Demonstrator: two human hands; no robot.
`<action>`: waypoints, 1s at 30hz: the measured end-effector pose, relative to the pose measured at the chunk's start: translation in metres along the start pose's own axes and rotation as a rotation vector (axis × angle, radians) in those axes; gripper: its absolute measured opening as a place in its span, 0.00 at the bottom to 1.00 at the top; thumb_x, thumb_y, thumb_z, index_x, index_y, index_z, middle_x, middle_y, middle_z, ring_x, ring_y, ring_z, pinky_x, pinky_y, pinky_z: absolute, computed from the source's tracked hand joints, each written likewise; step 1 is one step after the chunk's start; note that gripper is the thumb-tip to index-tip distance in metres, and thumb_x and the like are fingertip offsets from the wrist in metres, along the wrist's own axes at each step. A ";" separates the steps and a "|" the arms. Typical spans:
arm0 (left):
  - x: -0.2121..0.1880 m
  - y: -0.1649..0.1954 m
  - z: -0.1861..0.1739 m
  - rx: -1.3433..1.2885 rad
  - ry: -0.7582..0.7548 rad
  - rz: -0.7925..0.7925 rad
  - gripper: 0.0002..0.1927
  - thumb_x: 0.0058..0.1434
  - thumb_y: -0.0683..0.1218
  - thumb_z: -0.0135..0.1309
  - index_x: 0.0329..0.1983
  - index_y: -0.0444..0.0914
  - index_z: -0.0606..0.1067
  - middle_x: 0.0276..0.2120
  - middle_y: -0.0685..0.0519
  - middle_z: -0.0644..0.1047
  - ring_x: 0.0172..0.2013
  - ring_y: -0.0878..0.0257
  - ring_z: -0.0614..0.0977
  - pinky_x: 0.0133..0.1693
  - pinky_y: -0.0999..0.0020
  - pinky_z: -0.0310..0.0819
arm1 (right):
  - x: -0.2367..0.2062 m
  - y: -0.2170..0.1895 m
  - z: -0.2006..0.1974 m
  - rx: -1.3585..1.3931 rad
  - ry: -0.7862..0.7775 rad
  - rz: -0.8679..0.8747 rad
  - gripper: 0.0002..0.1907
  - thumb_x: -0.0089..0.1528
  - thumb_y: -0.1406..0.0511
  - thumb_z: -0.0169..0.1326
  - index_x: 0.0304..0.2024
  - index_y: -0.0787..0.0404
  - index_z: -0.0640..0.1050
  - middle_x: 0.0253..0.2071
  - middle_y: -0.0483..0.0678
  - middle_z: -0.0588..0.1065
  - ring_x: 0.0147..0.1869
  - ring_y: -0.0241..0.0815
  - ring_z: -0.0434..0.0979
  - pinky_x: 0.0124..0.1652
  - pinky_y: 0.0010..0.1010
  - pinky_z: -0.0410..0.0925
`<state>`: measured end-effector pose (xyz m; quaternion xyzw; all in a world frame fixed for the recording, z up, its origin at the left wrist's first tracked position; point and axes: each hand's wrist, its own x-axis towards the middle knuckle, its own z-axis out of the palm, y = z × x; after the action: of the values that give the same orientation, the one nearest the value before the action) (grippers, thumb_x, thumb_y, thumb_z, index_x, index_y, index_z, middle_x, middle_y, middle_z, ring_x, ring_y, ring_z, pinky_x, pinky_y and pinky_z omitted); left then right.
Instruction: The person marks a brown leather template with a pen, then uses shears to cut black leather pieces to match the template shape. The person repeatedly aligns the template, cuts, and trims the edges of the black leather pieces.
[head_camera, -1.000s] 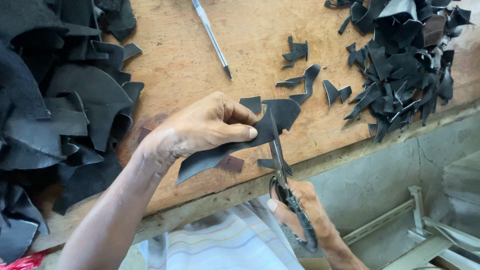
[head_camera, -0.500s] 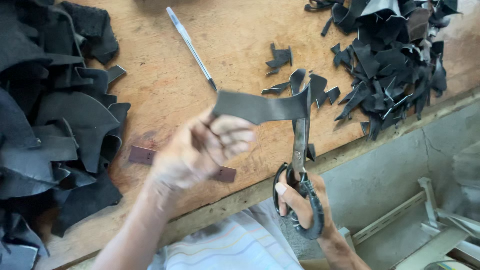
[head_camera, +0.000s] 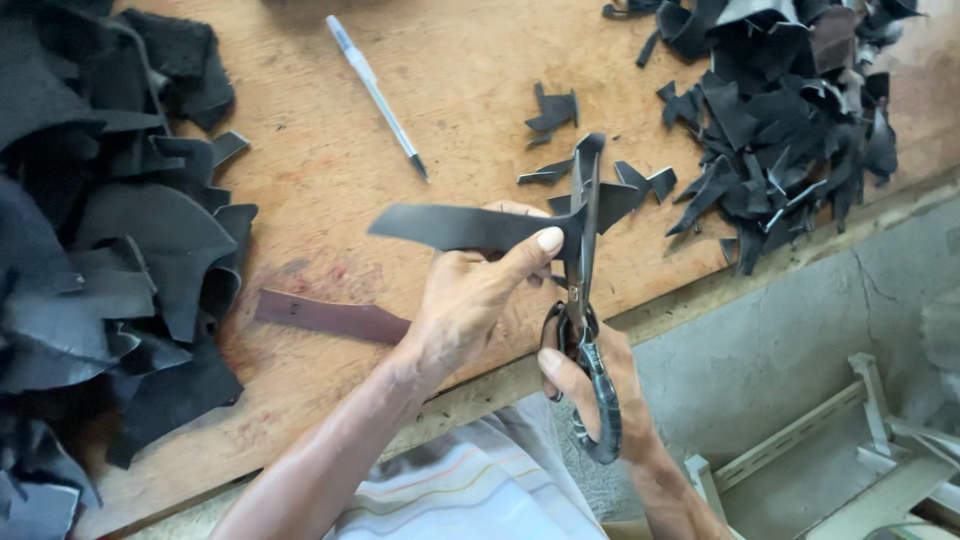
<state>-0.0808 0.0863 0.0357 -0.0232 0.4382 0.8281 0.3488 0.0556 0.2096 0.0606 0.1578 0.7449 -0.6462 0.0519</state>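
Gripping a black leather strip above the table edge, left hand; right hand clenches scissors.

Both forearms are bare, with no sleeves, watch or rings on the left hand or right hand. At six o'clock shows a pale shirt with thin pastel stripes.
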 end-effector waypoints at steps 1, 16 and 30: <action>0.002 -0.001 0.004 -0.014 -0.022 -0.003 0.09 0.64 0.42 0.61 0.45 0.34 0.78 0.35 0.53 0.80 0.34 0.68 0.80 0.37 0.72 0.76 | 0.002 0.003 -0.001 -0.034 0.042 0.032 0.06 0.63 0.68 0.53 0.32 0.64 0.74 0.20 0.43 0.71 0.22 0.32 0.71 0.24 0.24 0.66; 0.025 0.037 -0.003 0.504 -0.099 0.070 0.12 0.65 0.48 0.58 0.39 0.32 0.80 0.28 0.53 0.82 0.27 0.67 0.82 0.29 0.71 0.80 | -0.011 -0.018 -0.039 -0.066 -0.200 0.196 0.19 0.60 0.53 0.58 0.33 0.63 0.74 0.22 0.42 0.68 0.26 0.34 0.68 0.27 0.27 0.64; 0.022 0.072 -0.010 0.583 -0.341 -0.123 0.09 0.63 0.44 0.58 0.36 0.31 0.80 0.25 0.52 0.81 0.24 0.68 0.83 0.24 0.72 0.80 | -0.002 -0.034 -0.030 -0.315 -0.162 0.138 0.18 0.61 0.53 0.57 0.31 0.61 0.72 0.20 0.43 0.64 0.24 0.35 0.62 0.26 0.31 0.60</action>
<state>-0.1431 0.0642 0.0727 0.1899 0.5896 0.6373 0.4584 0.0508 0.2344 0.0982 0.1459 0.8176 -0.5271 0.1802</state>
